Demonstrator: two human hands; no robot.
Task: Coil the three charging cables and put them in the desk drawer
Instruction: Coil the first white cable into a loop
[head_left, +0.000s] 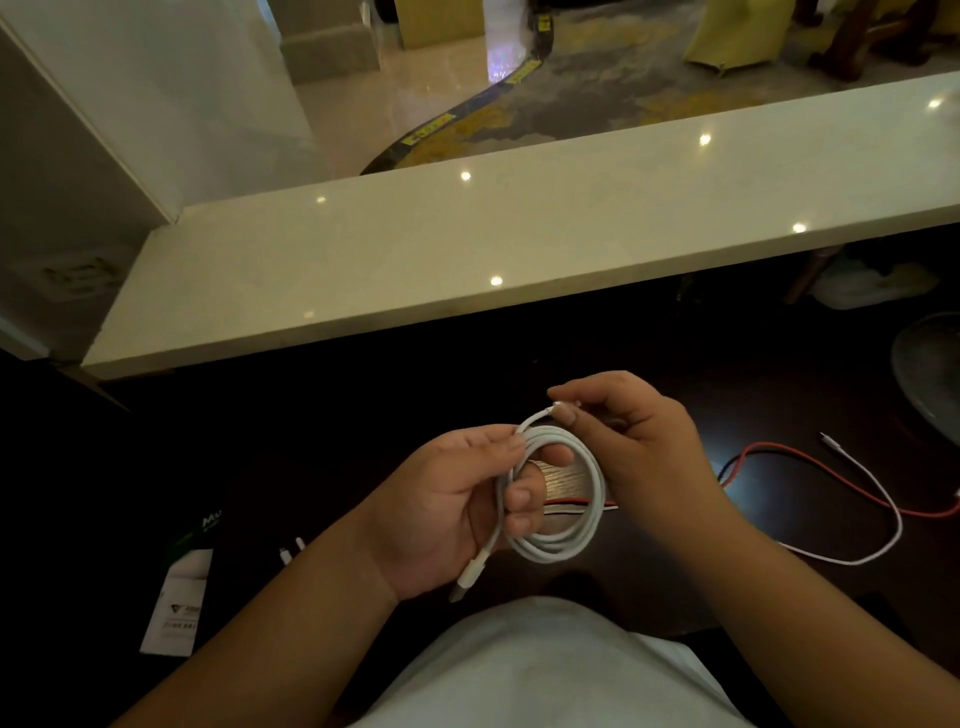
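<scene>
The left hand (457, 499) grips the coiled white cable (553, 493) w/ fingers thru the loops, just above the dark desk's near edge, & the right hand (628, 441) pinches its end plug; it looks light, soft & springy, so best held across the loops.

Coiled white cable (558, 499): smooth matt plastic sheath, rigid white plastic plug. Loose red cable (810, 457) and loose white cable (883, 499): smooth plastic too. Pale stone ledge (467, 249): polished, glossy, mirrors spot lights. Dark desk top (311, 441): smooth, low sheen. White paper leaflet (179, 603): matt. White cloth shirt (545, 670): soft, matt.
</scene>
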